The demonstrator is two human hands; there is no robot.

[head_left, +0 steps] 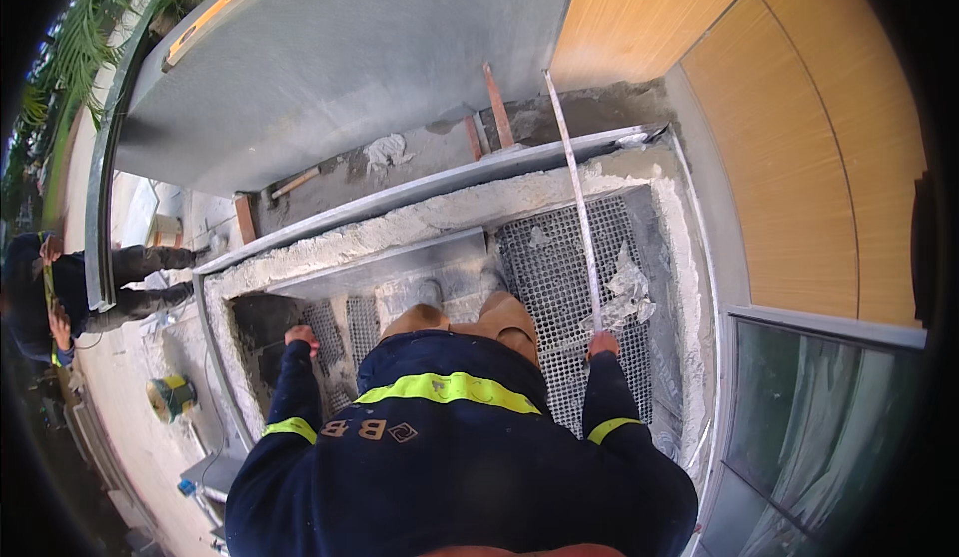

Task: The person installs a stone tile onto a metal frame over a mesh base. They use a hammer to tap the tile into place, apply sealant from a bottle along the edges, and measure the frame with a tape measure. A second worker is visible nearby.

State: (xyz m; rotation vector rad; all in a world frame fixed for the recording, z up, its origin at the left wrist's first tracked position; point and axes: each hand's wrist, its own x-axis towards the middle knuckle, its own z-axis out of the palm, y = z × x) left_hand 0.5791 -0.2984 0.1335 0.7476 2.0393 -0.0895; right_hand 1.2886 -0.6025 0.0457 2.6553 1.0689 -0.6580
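Note:
My right hand (602, 344) is closed around the near end of a long, thin, pale strip (573, 182), smeared and spotted. The strip runs away from me across the trench, over its far rim, and its far tip reaches the bottom of the wall near the wood-look panels. My left hand (302, 337) hangs at my left side with fingers curled, and I see nothing in it. Under my right hand lies black grid matting (559, 257) on the trench floor. A crumpled whitish sheet (627, 292) lies on the matting just beyond that hand.
A rough mortar rim (400, 219) with a metal edging (430, 189) surrounds the trench I stand in. Wooden stakes (497, 107) lean between edging and grey wall (350, 57). A bucket (172, 397) stands at left. Another person (50, 297) is farther left. Glass (799, 417) borders the right.

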